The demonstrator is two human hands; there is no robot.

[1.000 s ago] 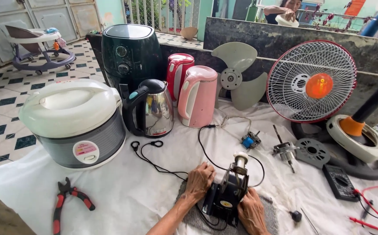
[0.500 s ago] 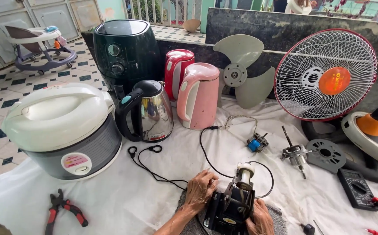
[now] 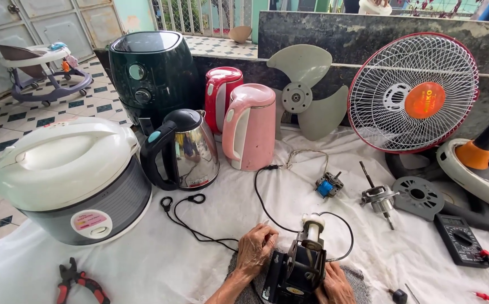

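A small black electric motor [image 3: 299, 269], blocky with a pale plastic shaft cap on top, stands upright at the near edge of the white cloth [image 3: 160, 264] on a patch of grey fabric. The left hand [image 3: 257, 248] rests against its left side with fingers curled on the housing; the right hand [image 3: 337, 283] cups its lower right side, fingers wrapped low around it. A thin black cord [image 3: 267, 208] loops away across the wrinkled cloth. Just beyond lie a small blue-coiled motor [image 3: 329, 185] and a metal rotor shaft [image 3: 377, 196]. Farther back stand a glossy pink kettle [image 3: 251, 127], a steel kettle [image 3: 185, 150], and a round white rice cooker [image 3: 70, 177]; a wire fan grille [image 3: 413, 93] leans against the wall.
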